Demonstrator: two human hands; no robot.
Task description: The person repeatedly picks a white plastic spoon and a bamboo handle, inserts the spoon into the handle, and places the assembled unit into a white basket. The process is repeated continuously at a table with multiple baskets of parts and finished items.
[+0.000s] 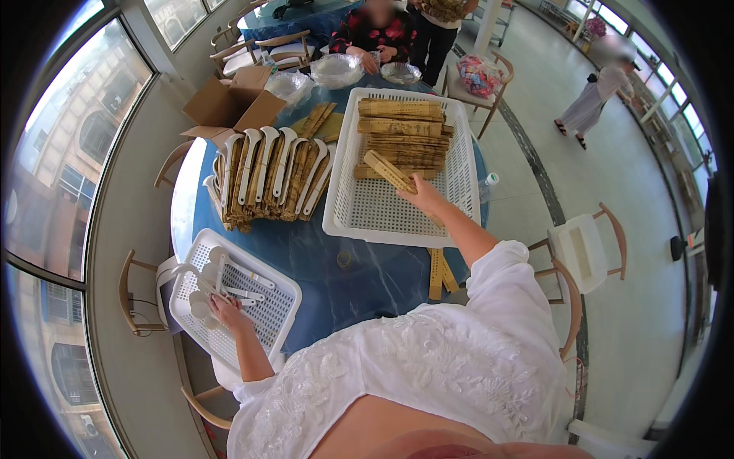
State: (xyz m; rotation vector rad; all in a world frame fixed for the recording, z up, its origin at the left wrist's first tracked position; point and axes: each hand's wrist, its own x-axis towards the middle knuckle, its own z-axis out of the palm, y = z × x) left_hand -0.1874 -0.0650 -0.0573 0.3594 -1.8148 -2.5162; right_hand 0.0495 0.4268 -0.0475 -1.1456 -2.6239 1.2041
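Observation:
My right hand (pixel 423 197) is closed around a long, flat tan packet (pixel 390 171) with printed marks, held tilted over the large white perforated basket (pixel 468 153). Rows of similar tan packets (pixel 404 126) fill the far part of that basket. My left hand (pixel 225 310) reaches into a smaller white basket (pixel 284 325) at the near left, its fingers closed at the handles of white ladles (pixel 200 306). How many it grips is hidden. Left of the big basket, tan packets (pixel 264 183) stand in a thick row, with white ladles (pixel 267 157) lying along them.
An opened cardboard box (pixel 237 103) and clear plastic bags (pixel 336 70) sit at the far side of the blue-covered round table (pixel 344 287). Loose tan packets (pixel 436 274) lie near my right elbow. One person (pixel 375 38) sits opposite; wooden chairs (pixel 585 245) surround the table.

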